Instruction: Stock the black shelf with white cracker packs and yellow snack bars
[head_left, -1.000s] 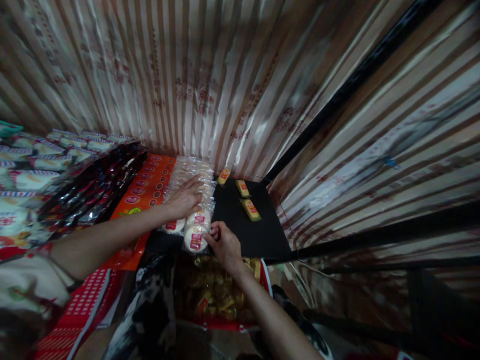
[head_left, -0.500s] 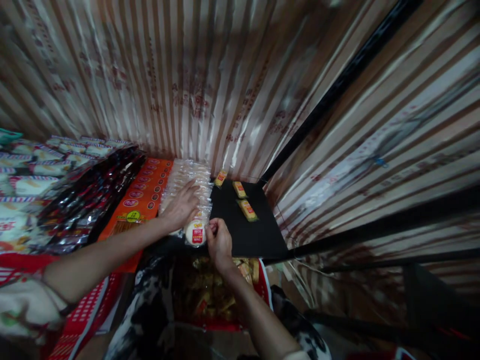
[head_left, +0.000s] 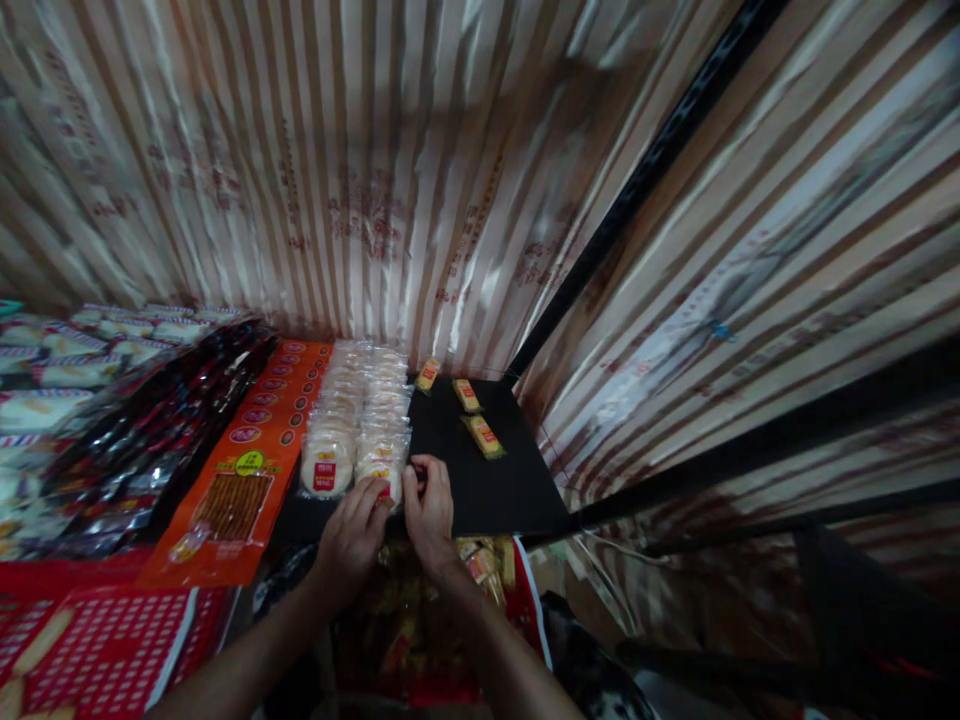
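Note:
Two rows of round white rice crackers in clear packets overlap on a black board; the left row (head_left: 324, 462) has a red label showing at its front. At the near end of the right row, my left hand (head_left: 354, 532) has its bent fingers over the left and lower edge of the front rice cracker packet (head_left: 382, 468). My right hand (head_left: 430, 512) is curled at the right edge of that same packet, thumb against it. The packet's lower part is hidden by my fingers.
Small yellow packets (head_left: 484, 437) lie on the black board (head_left: 517, 490). An orange snack bag (head_left: 244, 465), dark shiny packs (head_left: 165, 420) and white packs (head_left: 45, 410) are to the left. Below stand a red basket (head_left: 531, 600) with gold packets and another red basket (head_left: 112, 650). Striped sheeting (head_left: 375, 200) rises behind.
My left hand has come off the middle of the rows down to the front packet's left side, uncovering both rows. My right hand stays at its right edge. The view has shifted slightly.

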